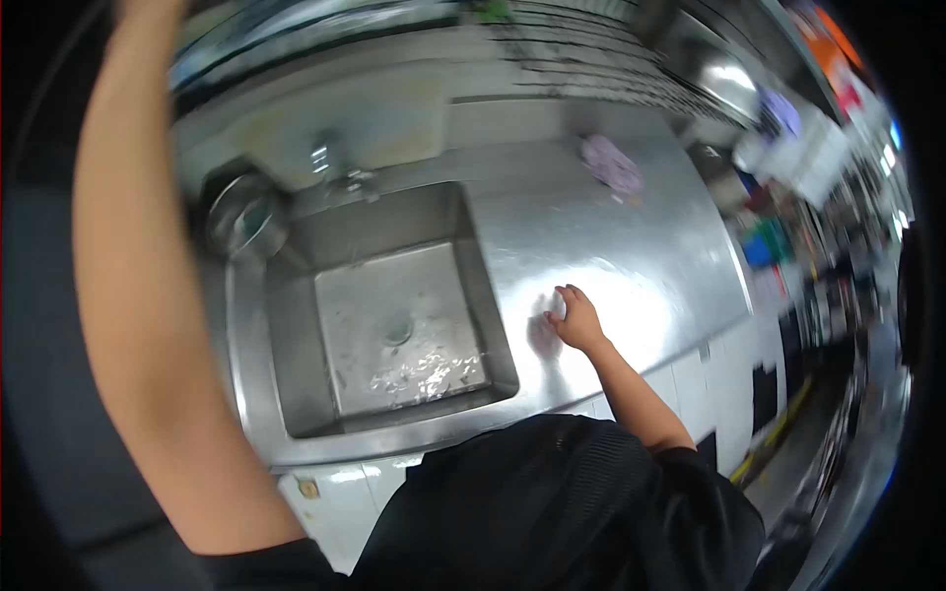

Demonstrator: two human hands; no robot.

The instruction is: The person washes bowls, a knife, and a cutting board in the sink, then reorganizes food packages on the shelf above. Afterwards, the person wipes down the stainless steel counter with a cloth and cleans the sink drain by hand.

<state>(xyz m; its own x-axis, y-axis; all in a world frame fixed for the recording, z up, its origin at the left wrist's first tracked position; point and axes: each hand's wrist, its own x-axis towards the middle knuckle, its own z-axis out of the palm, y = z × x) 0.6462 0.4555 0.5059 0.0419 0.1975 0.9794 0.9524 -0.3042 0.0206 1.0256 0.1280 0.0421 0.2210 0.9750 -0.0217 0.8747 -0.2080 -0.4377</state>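
Note:
My right hand [576,318] is above the shiny steel counter [522,217], just right of the sink. Its thumb and fingers are apart, slightly curled, and I see nothing between them. My left arm reaches up along the left side, and its hand is beyond the top edge of the view. The steel sink [493,325] has a little water and small scraps on its bottom around the drain [398,329]. Behind it stands a metal faucet [321,158]. A crumpled purple cloth [612,164] lies at the back of the counter.
A round metal pot or strainer [242,212] sits at the sink's left back corner. Above the counter runs a wire rack [572,49], with a shiny metal bowl [727,84] at its right. Cluttered shelves [818,246] fill the right side. The upper area is blurred.

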